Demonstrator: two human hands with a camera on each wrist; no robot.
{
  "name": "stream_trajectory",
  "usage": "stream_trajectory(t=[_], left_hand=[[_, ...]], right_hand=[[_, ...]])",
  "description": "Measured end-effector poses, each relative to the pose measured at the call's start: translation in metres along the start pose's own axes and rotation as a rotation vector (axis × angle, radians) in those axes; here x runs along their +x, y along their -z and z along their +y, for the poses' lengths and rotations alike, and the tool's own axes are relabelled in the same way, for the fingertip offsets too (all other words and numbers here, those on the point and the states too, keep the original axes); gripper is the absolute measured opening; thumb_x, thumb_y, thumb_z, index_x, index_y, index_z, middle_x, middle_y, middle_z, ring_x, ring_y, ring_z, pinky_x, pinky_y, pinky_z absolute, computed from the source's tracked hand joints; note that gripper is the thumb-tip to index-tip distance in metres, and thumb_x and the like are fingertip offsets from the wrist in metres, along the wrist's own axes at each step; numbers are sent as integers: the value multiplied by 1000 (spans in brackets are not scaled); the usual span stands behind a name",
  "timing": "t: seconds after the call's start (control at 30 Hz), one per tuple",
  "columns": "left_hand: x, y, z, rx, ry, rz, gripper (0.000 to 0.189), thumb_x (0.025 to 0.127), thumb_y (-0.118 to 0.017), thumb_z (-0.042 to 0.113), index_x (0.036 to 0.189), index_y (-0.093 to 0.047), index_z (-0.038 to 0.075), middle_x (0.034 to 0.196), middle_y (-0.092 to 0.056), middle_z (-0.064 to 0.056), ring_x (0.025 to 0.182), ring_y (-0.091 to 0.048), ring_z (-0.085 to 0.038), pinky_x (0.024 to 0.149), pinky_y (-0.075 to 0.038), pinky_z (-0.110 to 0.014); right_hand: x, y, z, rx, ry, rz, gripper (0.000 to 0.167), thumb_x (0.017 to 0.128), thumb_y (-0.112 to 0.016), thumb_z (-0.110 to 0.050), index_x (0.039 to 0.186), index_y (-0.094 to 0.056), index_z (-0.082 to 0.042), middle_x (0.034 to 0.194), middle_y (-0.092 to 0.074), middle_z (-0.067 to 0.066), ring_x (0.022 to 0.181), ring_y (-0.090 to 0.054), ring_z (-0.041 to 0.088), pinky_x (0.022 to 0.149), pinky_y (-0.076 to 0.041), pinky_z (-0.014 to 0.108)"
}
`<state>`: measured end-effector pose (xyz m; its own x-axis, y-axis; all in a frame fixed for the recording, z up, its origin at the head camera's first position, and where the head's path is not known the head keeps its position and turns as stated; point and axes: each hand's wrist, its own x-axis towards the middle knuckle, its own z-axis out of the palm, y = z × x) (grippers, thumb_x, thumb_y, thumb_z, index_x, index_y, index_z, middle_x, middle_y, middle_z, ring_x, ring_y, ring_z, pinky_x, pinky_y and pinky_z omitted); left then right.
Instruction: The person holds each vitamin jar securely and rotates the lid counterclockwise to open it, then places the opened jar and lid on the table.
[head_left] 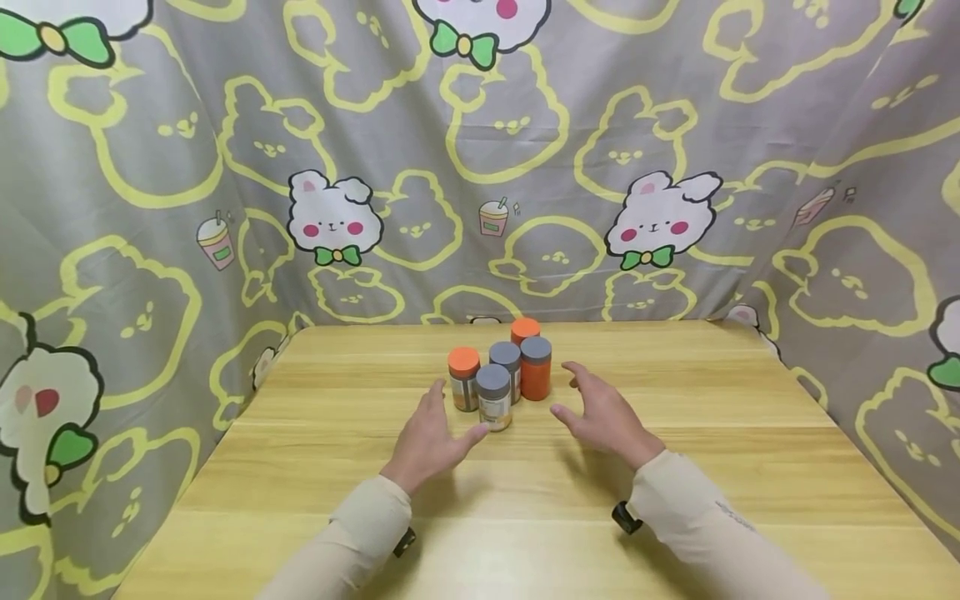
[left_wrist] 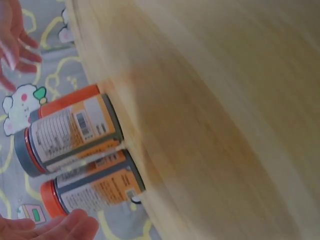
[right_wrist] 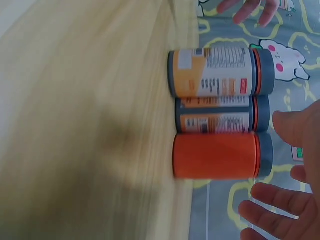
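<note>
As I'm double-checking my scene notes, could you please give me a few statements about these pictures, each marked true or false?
1. Five jars stand upright on the wooden table. True.
2. Three jars have orange lids. False: two do; the other three have grey lids.
3. One grey-lidded jar has an orange body. True.
4. The right hand has a jar in its grip. False: the right hand holds nothing.
5. Patterned cloth hangs behind the table. True.

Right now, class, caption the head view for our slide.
Left hand and right hand flank five jars on a table.
</note>
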<state>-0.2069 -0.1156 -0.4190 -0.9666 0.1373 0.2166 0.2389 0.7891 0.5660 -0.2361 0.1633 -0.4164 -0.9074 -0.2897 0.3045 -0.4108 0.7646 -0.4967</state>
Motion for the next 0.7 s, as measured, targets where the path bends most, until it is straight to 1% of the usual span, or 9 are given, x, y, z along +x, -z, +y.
stream_trajectory(t=[0.17, 0.23, 0.3, 0.4, 0.57, 0.6, 0.63, 0.7], left_hand=[[6, -8, 1, -25, -13, 2, 97, 82, -70, 56, 145, -27, -5, 136, -46, -28, 121, -50, -43, 96, -42, -53], [8, -12, 2, -45, -23, 0, 95, 82, -71, 53, 145, -28, -4, 135, -47, -28, 121, -50, -42, 97, -42, -53], [9, -16, 2, -64, -33, -8, 93, 82, -73, 51, 145, -29, -3, 134, -49, -27, 120, -51, -41, 97, -42, -53], [13, -22, 3, -84, -62, -18, 89, 82, -75, 45, 143, -31, -3, 131, -52, -26, 119, -52, -40, 97, -42, -52], [20, -29, 4, -74, -111, -17, 82, 84, -75, 41, 140, -32, 0, 123, -59, -24, 112, -58, -39, 93, -45, -51], [21, -30, 4, -61, -113, -17, 82, 84, -74, 41, 140, -32, -1, 121, -61, -24, 111, -59, -39, 92, -46, -51], [22, -30, 5, -47, -111, -19, 83, 84, -74, 43, 140, -31, -2, 119, -61, -24, 110, -59, -40, 91, -46, -51], [23, -30, 6, -25, -96, -28, 85, 84, -72, 45, 140, -31, -4, 118, -62, -24, 109, -59, -41, 91, -46, -50]], right_hand=[[12, -7, -10, 5, 62, 3, 68, 87, -72, -29, 141, -40, -3, 112, -64, 19, 99, -63, 34, 79, -51, 48], [16, -11, -13, -2, 98, 5, 67, 87, -73, -28, 140, -41, -2, 113, -64, 19, 98, -63, 33, 78, -51, 47], [18, -15, -17, -21, 117, 4, 67, 86, -74, -28, 140, -42, -2, 115, -64, 19, 98, -64, 33, 79, -52, 47], [23, -20, -22, -50, 133, 4, 67, 86, -74, -28, 139, -43, -1, 117, -63, 19, 98, -65, 32, 81, -52, 46], [33, -26, -32, -54, 128, -27, 65, 87, -72, -30, 138, -44, -2, 116, -64, 19, 98, -64, 31, 82, -51, 47], [35, -27, -34, -57, 128, -33, 65, 88, -72, -31, 139, -44, -2, 115, -64, 18, 97, -64, 31, 81, -51, 46], [37, -27, -37, -56, 127, -41, 65, 88, -71, -32, 139, -44, -2, 110, -65, 18, 93, -65, 29, 79, -52, 45], [40, -28, -42, -63, 130, -49, 66, 89, -70, -34, 140, -44, -1, 97, -67, 13, 83, -64, 24, 72, -52, 42]])
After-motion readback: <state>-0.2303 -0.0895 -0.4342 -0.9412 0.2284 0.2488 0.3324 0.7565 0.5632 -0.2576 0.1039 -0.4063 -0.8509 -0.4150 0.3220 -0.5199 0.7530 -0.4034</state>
